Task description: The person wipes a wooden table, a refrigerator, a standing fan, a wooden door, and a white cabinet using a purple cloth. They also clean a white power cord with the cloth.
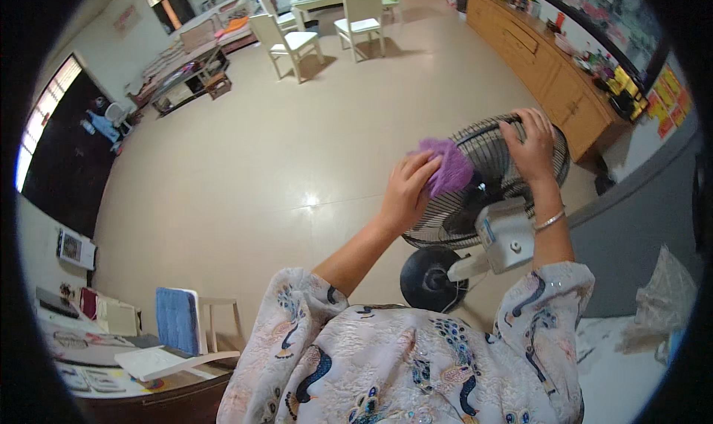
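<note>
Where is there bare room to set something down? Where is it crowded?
The floor is bare between the fan, the blue-backed chair and the white chairs. Crowded: the fan, with left hand, purple cloth and right hand at it; the cluttered wooden sideboard.

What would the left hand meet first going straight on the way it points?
Probably the black wire fan guard, with the purple cloth in the left hand leading. The cloth seems to lie against it already, but depth is unclear.

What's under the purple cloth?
The purple cloth seems to rest on the black fan cage, whose wires show beside it. The patch directly beneath is covered by cloth and left hand, so can't be seen.
</note>
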{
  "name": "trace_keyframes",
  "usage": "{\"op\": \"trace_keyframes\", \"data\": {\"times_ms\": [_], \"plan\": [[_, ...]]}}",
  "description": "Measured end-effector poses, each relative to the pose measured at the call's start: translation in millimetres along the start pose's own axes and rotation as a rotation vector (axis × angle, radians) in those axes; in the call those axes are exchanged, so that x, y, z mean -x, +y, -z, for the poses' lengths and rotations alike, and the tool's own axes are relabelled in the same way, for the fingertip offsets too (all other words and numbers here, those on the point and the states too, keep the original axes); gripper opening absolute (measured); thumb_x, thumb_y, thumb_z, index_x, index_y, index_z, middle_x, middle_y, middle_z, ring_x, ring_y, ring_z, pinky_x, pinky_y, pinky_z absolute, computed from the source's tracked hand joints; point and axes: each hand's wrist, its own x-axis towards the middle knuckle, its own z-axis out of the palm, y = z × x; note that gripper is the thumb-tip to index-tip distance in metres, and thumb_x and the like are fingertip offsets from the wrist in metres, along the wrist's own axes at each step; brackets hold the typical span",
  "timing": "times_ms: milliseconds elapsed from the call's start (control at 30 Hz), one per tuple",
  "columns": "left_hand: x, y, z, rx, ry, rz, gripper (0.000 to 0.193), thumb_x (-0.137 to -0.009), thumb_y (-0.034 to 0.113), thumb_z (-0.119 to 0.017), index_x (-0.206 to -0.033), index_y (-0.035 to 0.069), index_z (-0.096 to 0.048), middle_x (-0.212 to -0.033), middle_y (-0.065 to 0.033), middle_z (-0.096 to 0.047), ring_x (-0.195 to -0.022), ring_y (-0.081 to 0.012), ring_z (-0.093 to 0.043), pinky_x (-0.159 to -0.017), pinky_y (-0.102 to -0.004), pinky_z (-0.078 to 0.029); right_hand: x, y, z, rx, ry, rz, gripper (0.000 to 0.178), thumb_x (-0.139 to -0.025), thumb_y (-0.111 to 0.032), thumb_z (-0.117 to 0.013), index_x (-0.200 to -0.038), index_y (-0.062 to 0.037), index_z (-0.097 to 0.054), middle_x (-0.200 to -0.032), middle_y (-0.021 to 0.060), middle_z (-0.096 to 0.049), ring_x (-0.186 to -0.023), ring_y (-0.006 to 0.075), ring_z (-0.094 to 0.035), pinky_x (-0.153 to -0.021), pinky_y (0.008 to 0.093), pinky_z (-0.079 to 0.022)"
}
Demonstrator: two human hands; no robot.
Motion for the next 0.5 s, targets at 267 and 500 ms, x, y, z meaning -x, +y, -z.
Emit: {"op": "trace_keyframes", "data": {"times_ms": [267, 500], "plan": [[130.2, -50.2, -5.4, 0.223, 0.019, 0.554, 0.031, -0.095, 0.011, -0.047, -0.124, 0.000, -0.048, -0.104, -0.0112, -0.060, -0.090, -0.0224, -0.059, -0.080, -0.0326, -0.048, 3.8, 3.3, -8.9, -0.025, -0.018, -0.024, 0.035, -0.087, -0.036, -0.058, -0.102, -0.0047, -0.059, -0.108, 0.0112, -0.060, -0.109, 0.0303, -0.051, -0.095, 0.0439, -0.036], [54.4, -22.3, -14.4, 0.597, 0.145, 0.418, 0.038, -0.084, -0.002, -0.048, -0.122, 0.002, -0.051, -0.112, -0.0146, -0.059, -0.109, -0.0266, -0.054, -0.095, -0.0369, -0.041, 9.9, 8.5, -1.8, 0.051, -0.028, -0.073, 0.037, -0.089, -0.037, -0.054, -0.106, -0.0044, -0.058, -0.110, 0.0131, -0.058, -0.111, 0.0317, -0.050, -0.098, 0.0446, -0.034]]}}
